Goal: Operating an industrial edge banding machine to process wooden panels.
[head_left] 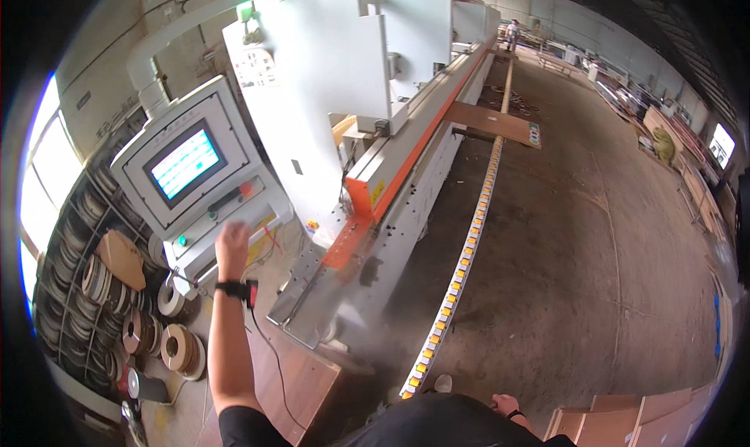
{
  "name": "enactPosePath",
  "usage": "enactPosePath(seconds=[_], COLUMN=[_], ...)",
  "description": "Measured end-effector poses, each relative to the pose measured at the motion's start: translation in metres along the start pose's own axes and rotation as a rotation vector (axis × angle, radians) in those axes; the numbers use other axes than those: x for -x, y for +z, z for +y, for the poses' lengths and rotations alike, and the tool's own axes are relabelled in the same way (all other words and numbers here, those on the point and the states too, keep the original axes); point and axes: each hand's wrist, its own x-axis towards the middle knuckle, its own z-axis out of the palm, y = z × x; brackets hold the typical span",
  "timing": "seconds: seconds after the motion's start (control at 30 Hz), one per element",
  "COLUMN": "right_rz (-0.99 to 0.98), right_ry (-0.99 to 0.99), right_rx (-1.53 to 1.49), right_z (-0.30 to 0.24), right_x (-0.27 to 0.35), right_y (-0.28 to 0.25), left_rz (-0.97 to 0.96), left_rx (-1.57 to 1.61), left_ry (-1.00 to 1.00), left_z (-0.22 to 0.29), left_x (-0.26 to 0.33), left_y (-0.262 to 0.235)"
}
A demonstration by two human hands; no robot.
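My left hand [233,248] is raised in front of the control console [223,217] of a large white machine, close to its sloping button shelf. Its fingers are blurred and turned away, so I cannot make out their position. Around the left wrist sits a black band with a red device [251,292], from which a cable hangs. Low in the picture, beside my body, my right hand [504,404] has its fingers curled with nothing visible in them. A lit screen [186,166] fills the console's upper part, above a green button [182,241].
The white machine [320,64] stretches away with an orange guard [355,228]. Beside it runs a rail with yellow rollers [453,291]; a brown panel [492,121] lies across its far part. Edging rolls [181,349] stand at left, boards [617,423] at lower right. Another person [512,35] stands far off.
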Motion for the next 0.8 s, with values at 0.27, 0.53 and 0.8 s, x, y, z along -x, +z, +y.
enactPosePath(seconds=[0.27, 0.53, 0.8], right_rz=[-0.052, -0.098, -0.094], right_ry=[-0.578, -0.194, -0.149], right_rx=[0.857, 0.349, 0.251], right_z=[0.077, -0.042, -0.096], right_x=[-0.107, -0.064, -0.037], right_y=[-0.004, 0.040, 0.059], left_rz=[0.348, 0.340, 0.285], left_rx=[-0.297, -0.443, -0.419], left_ry=[-0.160, -0.390, -0.486], left_z=[-0.036, -0.078, -0.130], left_x=[-0.101, -0.137, -0.161], left_y=[-0.018, -0.054, -0.068])
